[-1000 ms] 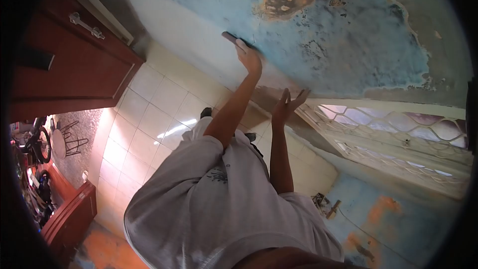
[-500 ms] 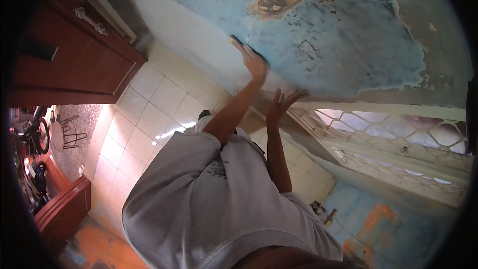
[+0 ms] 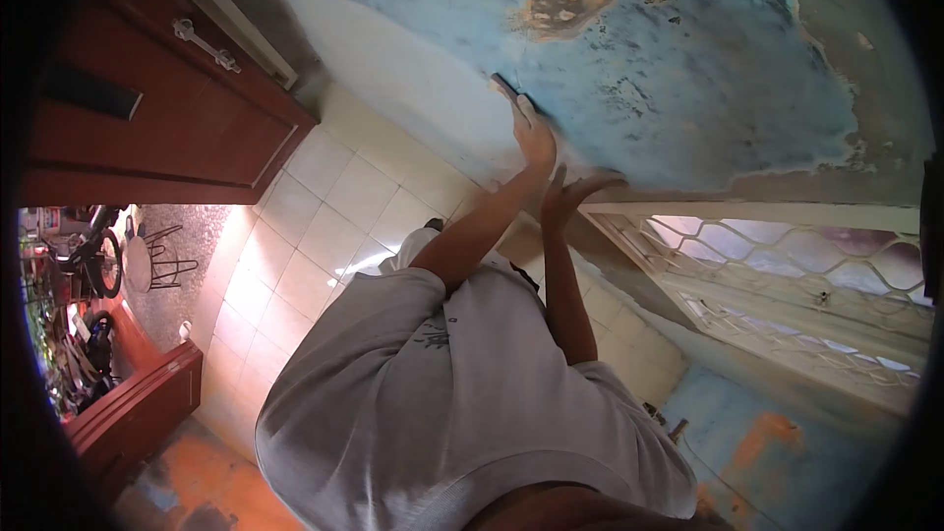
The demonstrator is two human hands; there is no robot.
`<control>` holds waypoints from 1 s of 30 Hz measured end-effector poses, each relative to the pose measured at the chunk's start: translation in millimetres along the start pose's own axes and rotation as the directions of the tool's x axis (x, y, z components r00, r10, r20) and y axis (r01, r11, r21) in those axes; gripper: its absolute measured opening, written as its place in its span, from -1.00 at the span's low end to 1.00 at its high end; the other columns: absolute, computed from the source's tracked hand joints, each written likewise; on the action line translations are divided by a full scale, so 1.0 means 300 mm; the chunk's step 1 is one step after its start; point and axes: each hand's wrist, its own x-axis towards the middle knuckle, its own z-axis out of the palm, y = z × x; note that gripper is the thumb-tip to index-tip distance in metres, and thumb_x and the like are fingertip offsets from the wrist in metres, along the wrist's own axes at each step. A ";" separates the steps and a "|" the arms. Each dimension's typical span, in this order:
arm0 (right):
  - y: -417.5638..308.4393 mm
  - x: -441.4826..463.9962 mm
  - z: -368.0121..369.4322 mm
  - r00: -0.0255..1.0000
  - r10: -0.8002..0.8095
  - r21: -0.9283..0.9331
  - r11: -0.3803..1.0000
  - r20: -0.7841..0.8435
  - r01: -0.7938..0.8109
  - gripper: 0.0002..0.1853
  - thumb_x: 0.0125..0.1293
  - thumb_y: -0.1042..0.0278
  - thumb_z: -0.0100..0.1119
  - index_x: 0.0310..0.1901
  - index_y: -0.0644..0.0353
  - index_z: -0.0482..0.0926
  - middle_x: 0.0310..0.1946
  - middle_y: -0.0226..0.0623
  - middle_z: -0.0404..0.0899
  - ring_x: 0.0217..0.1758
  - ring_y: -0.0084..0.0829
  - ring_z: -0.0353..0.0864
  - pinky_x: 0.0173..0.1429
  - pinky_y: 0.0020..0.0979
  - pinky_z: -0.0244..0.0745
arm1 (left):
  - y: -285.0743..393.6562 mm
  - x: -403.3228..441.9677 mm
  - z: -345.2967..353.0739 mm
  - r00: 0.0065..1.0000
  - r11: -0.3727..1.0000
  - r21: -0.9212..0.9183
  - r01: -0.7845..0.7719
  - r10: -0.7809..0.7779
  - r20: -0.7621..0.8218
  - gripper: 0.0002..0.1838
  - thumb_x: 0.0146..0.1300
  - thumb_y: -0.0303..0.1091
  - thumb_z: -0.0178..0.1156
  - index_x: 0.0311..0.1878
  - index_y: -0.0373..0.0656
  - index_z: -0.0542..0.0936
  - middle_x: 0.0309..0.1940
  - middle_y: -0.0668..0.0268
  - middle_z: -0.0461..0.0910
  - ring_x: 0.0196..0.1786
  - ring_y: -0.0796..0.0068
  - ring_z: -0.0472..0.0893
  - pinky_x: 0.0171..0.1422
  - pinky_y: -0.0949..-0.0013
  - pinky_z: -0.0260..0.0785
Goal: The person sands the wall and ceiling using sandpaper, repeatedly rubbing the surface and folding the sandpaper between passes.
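Note:
My left hand (image 3: 534,138) is wrapped round a flat, narrow block (image 3: 506,88) with a pale back and a dark edge; its exact kind is unclear. The dark edge lies against the blue, patchy wall (image 3: 688,88), near the border with a smoother whitish area (image 3: 393,69). Just right of and below it, my right hand (image 3: 575,194) is open, thumb apart and fingers stretched along the wall above the window frame. No object shows in my right hand. Both arms reach out from a loose grey shirt (image 3: 472,393).
A window with a honeycomb grille (image 3: 777,251) is on the right. On the left are a red-brown door (image 3: 147,128) with a metal bolt and a second red panel (image 3: 138,403). Beyond the doorway stand a stool (image 3: 152,261) and a bicycle (image 3: 106,261). Pale tiles (image 3: 324,236) lie below.
The whole view has shifted, so the scene sits further right. My left hand still presses the block to the wall, and my right hand's fingers now look less spread and nearer my left wrist.

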 end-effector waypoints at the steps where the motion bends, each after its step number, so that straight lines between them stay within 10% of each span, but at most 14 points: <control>1: 0.001 -0.004 0.007 1.000 0.003 0.000 1.000 0.001 -0.003 0.19 0.56 -0.04 0.17 0.61 0.40 -0.63 0.68 0.16 -0.77 0.79 0.03 -0.67 0.76 -0.03 -0.65 | 0.000 0.042 -0.016 1.000 0.999 -0.025 -0.029 0.029 -0.011 -0.35 0.74 -0.05 -0.24 0.68 -0.25 0.09 0.07 -0.13 0.64 0.05 0.00 0.61 0.28 0.11 0.42; 4: 0.006 0.008 0.011 0.999 0.005 -0.024 1.000 -0.044 -0.006 0.20 0.54 -0.05 0.19 0.62 0.38 -0.61 0.69 0.15 -0.75 0.78 0.02 -0.70 0.77 -0.01 -0.59 | -0.032 0.239 -0.094 0.996 0.986 -0.136 0.093 -0.090 0.027 -0.34 0.73 -0.03 -0.21 0.57 -0.44 0.26 0.18 -0.08 0.62 0.12 0.09 0.62 0.30 0.17 0.43; 6: 0.000 -0.003 -0.024 0.996 0.084 0.003 0.996 0.027 -0.084 0.22 0.50 -0.03 0.23 0.62 0.37 -0.61 0.69 0.15 -0.75 0.78 0.04 -0.73 0.77 -0.01 -0.59 | -0.047 0.413 -0.135 0.968 0.814 -0.555 0.172 -0.245 -0.060 -0.34 0.72 0.02 -0.20 0.30 -0.53 0.47 0.08 -0.11 0.64 0.05 0.06 0.64 0.13 0.15 0.50; 9: 0.039 -0.026 -0.046 0.991 0.095 -0.031 0.995 0.089 -0.093 0.23 0.47 0.04 0.26 0.63 0.34 -0.61 0.69 0.14 -0.76 0.78 0.03 -0.73 0.77 0.00 -0.56 | -0.068 0.285 -0.119 0.937 0.921 -0.178 0.347 -0.330 0.118 -0.34 0.73 0.01 -0.23 0.45 -0.50 0.36 0.15 -0.15 0.62 0.12 0.06 0.64 0.21 0.17 0.47; 11: 0.032 -0.018 -0.022 0.995 0.086 -0.061 0.995 0.058 -0.083 0.23 0.46 0.06 0.27 0.63 0.33 -0.61 0.69 0.13 -0.77 0.78 0.02 -0.73 0.78 -0.01 -0.56 | -0.002 0.062 -0.047 0.980 0.978 -0.092 0.188 -0.180 0.090 -0.33 0.74 0.00 -0.23 0.53 -0.47 0.30 0.38 -0.07 0.51 0.37 0.13 0.51 0.45 0.19 0.31; 14: 0.049 -0.013 0.012 0.998 0.058 -0.100 0.993 0.025 -0.055 0.23 0.44 0.10 0.28 0.64 0.31 -0.61 0.69 0.11 -0.78 0.78 0.00 -0.73 0.78 -0.01 -0.56 | 0.013 -0.005 -0.005 0.999 0.997 -0.078 -0.022 0.020 -0.030 -0.32 0.73 -0.02 -0.21 0.57 -0.48 0.24 0.45 -0.13 0.46 0.38 0.06 0.49 0.49 0.15 0.26; 21: 0.016 -0.026 -0.014 0.982 0.164 -0.063 0.985 0.098 -0.158 0.24 0.45 0.20 0.26 0.62 0.27 -0.68 0.67 0.08 -0.86 0.77 -0.01 -0.75 0.78 -0.02 -0.58 | -0.089 0.391 -0.102 0.945 0.934 -0.145 0.325 -0.327 0.011 -0.30 0.71 0.05 -0.18 0.42 -0.52 0.41 0.14 -0.17 0.65 0.09 -0.01 0.62 0.27 0.06 0.42; 24: 0.054 -0.036 0.007 0.979 0.163 -0.088 0.984 0.123 -0.153 0.23 0.47 0.20 0.24 0.61 0.28 -0.70 0.66 0.09 -0.88 0.77 0.00 -0.77 0.77 -0.04 -0.60 | -0.045 0.041 -0.010 0.983 0.975 -0.138 0.172 -0.160 0.089 -0.29 0.72 0.03 -0.18 0.59 -0.45 0.24 0.52 -0.13 0.39 0.54 0.01 0.38 0.60 0.25 0.14; 30: 0.095 -0.018 0.022 0.993 0.045 -0.097 0.995 0.106 -0.035 0.26 0.48 0.11 0.26 0.58 0.36 -0.72 0.64 0.18 -0.89 0.75 0.02 -0.84 0.76 -0.04 -0.63 | -0.074 0.193 0.004 0.999 0.994 -0.109 0.030 -0.032 -0.025 -0.32 0.72 -0.02 -0.20 0.61 -0.42 0.18 0.49 -0.23 0.38 0.50 -0.09 0.42 0.56 0.13 0.21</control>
